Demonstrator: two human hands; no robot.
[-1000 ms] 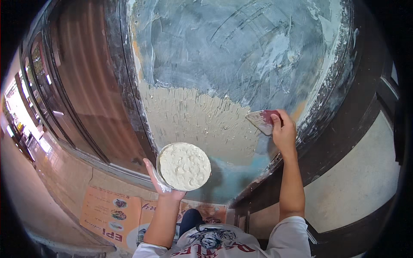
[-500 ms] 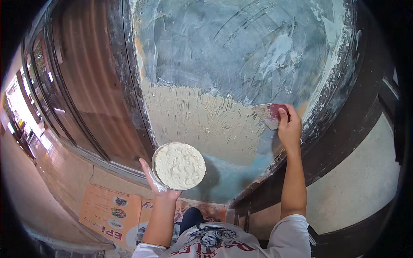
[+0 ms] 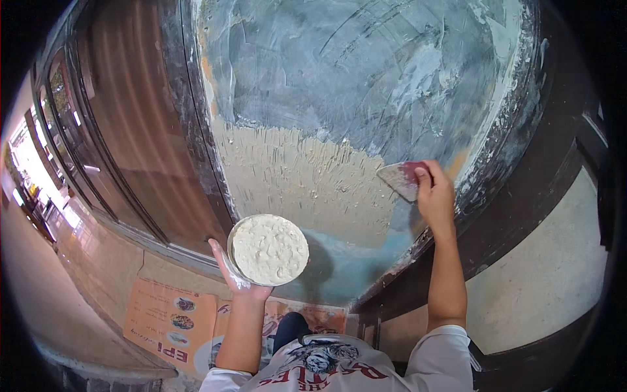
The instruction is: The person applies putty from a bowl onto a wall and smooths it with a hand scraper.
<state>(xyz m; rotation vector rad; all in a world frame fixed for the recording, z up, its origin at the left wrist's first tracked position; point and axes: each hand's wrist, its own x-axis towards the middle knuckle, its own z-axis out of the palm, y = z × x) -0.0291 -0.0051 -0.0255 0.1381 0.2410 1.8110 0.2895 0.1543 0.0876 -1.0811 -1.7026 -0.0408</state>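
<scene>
My left hand holds up a round tub of putty from below, the thumb along its left side; the pale paste fills it near the rim. In my right hand is a putty knife with a dark red grip and a paste-smeared blade. The blade is at the right part of a beige putty patch on the wall, though I cannot tell whether it touches. Above the patch the wall panel is blue-grey and streaked, and a teal strip shows below it.
A dark frame edges the panel on the right. To the left are a brown door panel and dark window bars. An orange printed banner lies on the floor by my feet.
My right hand and the putty knife have shifted slightly left and down along the right edge of the patch. The tub in my left hand has barely moved.
</scene>
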